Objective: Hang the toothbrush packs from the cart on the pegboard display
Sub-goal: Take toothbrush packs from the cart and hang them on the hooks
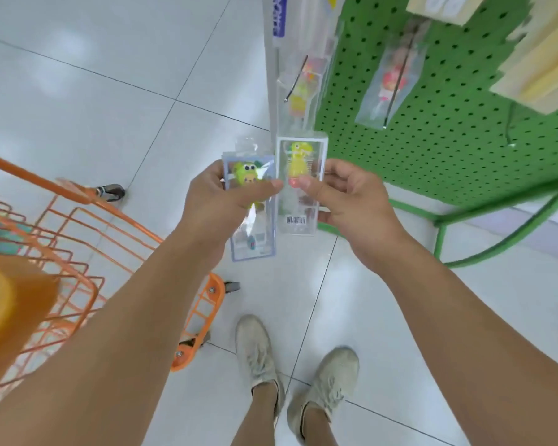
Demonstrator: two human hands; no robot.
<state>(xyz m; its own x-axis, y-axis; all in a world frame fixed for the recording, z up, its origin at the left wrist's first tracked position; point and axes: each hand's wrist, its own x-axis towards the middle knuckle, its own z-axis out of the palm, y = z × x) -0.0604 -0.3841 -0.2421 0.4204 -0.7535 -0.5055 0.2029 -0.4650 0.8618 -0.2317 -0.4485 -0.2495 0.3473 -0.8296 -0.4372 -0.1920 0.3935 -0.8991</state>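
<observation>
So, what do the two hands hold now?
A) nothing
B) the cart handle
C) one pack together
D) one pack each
D: the left hand grips the green-figure pack, and the right hand grips the yellow-figure pack.

green pegboard (432, 130) (black-dotted), orange cart (78, 246), white floor tiles (94, 91)
</observation>
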